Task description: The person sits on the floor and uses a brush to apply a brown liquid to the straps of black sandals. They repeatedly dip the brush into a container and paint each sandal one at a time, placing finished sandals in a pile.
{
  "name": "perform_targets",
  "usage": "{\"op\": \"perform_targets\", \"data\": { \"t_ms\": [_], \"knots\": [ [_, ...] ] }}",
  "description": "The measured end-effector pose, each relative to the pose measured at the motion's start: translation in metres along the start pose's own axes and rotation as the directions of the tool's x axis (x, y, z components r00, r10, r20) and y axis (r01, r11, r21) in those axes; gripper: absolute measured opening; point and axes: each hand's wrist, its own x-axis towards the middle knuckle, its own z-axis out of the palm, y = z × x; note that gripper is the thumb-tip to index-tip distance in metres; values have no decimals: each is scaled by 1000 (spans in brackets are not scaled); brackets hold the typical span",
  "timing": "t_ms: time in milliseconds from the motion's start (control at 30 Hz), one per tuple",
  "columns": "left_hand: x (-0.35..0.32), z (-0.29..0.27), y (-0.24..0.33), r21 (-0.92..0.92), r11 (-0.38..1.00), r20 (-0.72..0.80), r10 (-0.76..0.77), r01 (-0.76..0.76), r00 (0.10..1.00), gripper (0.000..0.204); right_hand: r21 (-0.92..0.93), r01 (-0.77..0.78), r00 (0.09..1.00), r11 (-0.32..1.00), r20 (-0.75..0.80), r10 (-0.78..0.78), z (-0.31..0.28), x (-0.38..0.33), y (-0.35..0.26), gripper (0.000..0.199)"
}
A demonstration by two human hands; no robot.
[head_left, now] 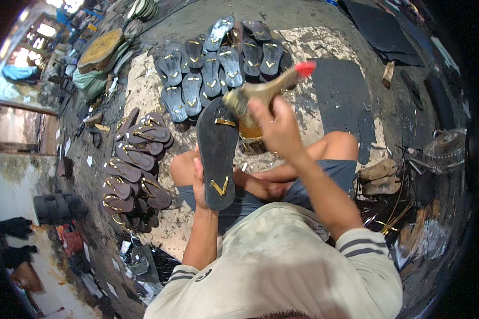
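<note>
The right hand (278, 127) grips a blurred brush (266, 91), tan-handled and red-tipped, by the far end of a smooth black foot-shaped sole (217, 157). The left hand (199, 186) holds this sole above grey shorts (324, 175), shiny gold strips (225, 122) near both ends. Farther off I see glossy black soles (230, 58); left, brown sandals (135, 157).

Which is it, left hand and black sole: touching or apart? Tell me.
Touching: in the head view, the left hand holds the black sole along its left edge.
</note>
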Motion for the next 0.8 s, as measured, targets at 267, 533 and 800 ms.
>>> {"op": "perform_targets", "data": {
  "t_ms": [267,533,800],
  "knots": [
    [-3,9,-6,-182,983,-2,-39,38,999,52,-164,584,811,795,156,-563,0,34,-6,26],
    [49,-8,23,-200,980,136,8,20,991,60,9,309,904,951,306,-297,36,-81,29,34],
    [66,-8,6,-301,952,16,-63,65,998,43,-39,625,731,780,380,-567,34,-44,19,27]
  ]
}}
